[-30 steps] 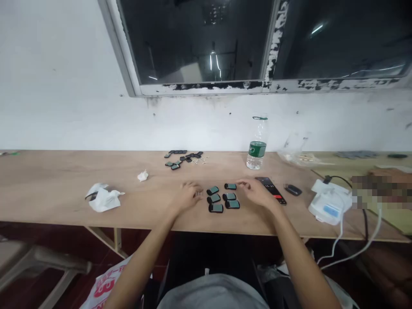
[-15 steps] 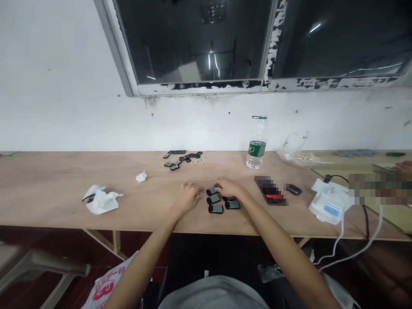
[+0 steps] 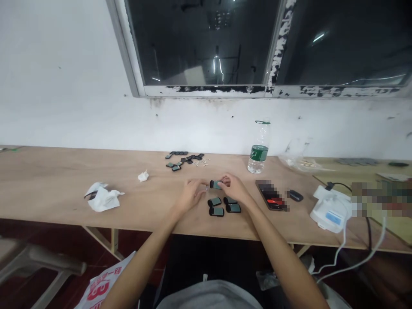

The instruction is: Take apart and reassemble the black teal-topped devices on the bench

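My right hand (image 3: 234, 188) pinches a small black device with a teal face (image 3: 215, 185) and holds it just above the wooden table (image 3: 64, 180). Close beside it on the left, my left hand (image 3: 190, 194) has its fingers curled, with what looks like a tiny metal piece at the fingertips. Below the hands lie several more of the same black and teal devices (image 3: 216, 211) in a small cluster on the table.
Further back lies a scatter of dark parts (image 3: 183, 159). A water bottle (image 3: 258, 148), a phone (image 3: 272, 195), a black oval object (image 3: 295, 196) and a white charger with cables (image 3: 331, 208) sit to the right. Crumpled tissues (image 3: 103, 196) lie left.
My right hand came left from near the phone to the cluster, took one device and lifted it. My left hand stayed close by and edged toward it.
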A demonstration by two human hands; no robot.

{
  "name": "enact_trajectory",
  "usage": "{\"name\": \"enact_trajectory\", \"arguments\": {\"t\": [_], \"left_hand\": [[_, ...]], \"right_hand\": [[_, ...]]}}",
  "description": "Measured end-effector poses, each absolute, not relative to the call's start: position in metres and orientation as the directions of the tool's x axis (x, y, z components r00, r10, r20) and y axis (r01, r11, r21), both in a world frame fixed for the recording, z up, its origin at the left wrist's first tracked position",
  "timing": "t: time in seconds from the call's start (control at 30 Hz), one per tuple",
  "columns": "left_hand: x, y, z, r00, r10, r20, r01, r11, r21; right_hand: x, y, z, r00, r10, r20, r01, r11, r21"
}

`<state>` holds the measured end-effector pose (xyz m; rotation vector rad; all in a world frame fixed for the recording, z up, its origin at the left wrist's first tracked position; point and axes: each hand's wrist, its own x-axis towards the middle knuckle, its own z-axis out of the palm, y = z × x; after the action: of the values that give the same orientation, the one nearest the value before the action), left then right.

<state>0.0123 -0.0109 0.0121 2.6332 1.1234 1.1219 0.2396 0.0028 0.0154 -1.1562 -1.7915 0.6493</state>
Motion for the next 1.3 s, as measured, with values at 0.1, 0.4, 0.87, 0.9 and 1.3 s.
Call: {"name": "enact_trajectory", "arguments": {"t": [0.1, 0.4, 0.87, 0.9, 1.3], "left_hand": [[0.018, -0.017, 0.015, 0.463, 0.584, 0.667, 0.560, -0.776, 0.291], [0.027, -0.020, 0.014, 0.419, 0.520, 0.744, 0.469, -0.826, 0.313], [0.030, -0.011, 0.002, 0.290, 0.911, 0.292, 0.182, -0.352, 0.918], [0.030, -0.011, 0.003, 0.297, 0.916, 0.270, 0.194, -0.335, 0.922], [0.036, 0.004, 0.018, 0.461, 0.745, 0.482, 0.559, -0.666, 0.494]], "right_hand": [[0.240, -0.012, 0.020, -0.124, 0.919, 0.374, 0.312, 0.394, -0.865], [0.237, -0.032, 0.019, -0.154, 0.952, 0.265, 0.085, 0.280, -0.956], [0.234, -0.030, 0.010, -0.210, 0.950, 0.232, 0.140, 0.264, -0.954], [0.233, -0.030, 0.010, -0.219, 0.949, 0.229, 0.136, 0.262, -0.956], [0.249, -0.020, 0.001, -0.107, 0.926, 0.362, 0.418, 0.373, -0.828]]}}
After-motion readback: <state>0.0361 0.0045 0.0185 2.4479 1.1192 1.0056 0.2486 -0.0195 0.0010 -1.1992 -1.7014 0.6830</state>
